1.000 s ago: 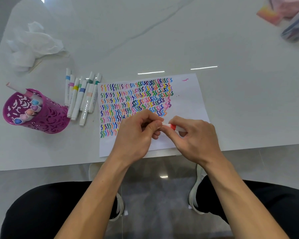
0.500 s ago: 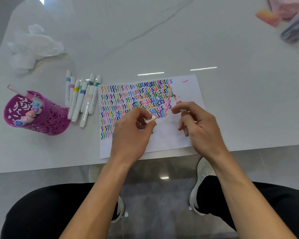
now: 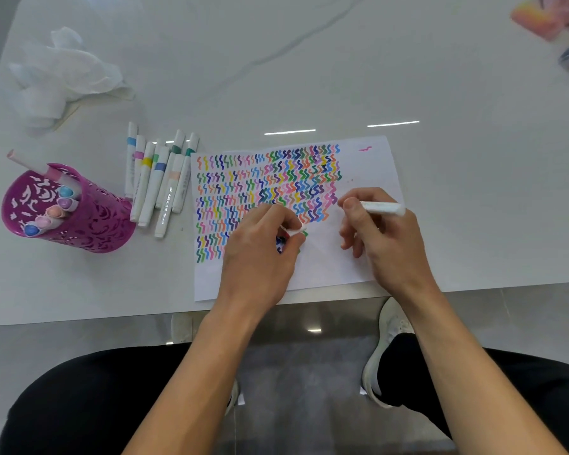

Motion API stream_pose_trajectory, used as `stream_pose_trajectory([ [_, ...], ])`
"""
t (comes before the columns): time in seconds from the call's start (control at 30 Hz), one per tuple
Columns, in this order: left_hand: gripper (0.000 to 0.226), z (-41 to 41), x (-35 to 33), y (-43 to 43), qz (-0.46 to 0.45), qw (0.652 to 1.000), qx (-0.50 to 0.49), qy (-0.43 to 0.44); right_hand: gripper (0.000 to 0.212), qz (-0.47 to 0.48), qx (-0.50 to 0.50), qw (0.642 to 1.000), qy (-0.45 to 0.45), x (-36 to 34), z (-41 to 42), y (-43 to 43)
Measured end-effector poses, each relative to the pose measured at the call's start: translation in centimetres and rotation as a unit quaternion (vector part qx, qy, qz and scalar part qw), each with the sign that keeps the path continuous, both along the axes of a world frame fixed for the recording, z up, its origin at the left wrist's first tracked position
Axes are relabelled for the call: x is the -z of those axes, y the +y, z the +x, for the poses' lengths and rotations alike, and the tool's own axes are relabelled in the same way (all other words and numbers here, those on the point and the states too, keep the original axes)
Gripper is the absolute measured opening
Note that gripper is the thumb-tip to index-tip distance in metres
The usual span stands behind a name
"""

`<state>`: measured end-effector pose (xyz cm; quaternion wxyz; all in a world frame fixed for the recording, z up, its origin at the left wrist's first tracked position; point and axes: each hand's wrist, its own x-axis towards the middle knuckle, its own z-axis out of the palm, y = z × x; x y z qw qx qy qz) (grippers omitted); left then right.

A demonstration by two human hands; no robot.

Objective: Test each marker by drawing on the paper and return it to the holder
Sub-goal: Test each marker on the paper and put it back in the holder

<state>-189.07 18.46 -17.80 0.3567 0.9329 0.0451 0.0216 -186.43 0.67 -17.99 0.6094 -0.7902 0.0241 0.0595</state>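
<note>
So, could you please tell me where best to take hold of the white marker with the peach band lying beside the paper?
Probably pinch the peach-banded white marker by its lower barrel, from above and the near side. It lies flat, its capped end packed among the other loose markers, while that lower end sticks out past them.

Indoor seated desk spot, home or office, hard to tell which. Glossy white marble-look worktop (image 3: 342,77) with grey veins and a rounded corner, mirroring 2 ceiling light strips (image 3: 289,132). Polished grey floor tiles (image 3: 523,316) beneath. Stationery on top: purple cut-out holder (image 3: 89,221), loose row of markers (image 3: 158,185), paper (image 3: 326,267) full of coloured squiggles, crumpled white tissue (image 3: 66,70).
</note>
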Motion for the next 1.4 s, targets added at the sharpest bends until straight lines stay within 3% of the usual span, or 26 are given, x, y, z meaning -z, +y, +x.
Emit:
stream_pose_trajectory([
  [0.5,0.016,0.2,0.3,0.1,0.007,1.0,-0.003,0.014,0.016,-0.005,0.066,0.997,-0.033,0.9,-0.1,0.4],
  [0.93,0.016,0.2,0.4,0.0,0.011,1.0,-0.005,0.021,0.011,-0.048,0.047,0.998,-0.02,1.3,0.1,0.7],
  [1.4,0.017,0.2,0.7,0.0,0.014,1.0,-0.005,0.013,0.02,-0.051,0.058,0.997,-0.029,1.3,0.2,0.6],
])
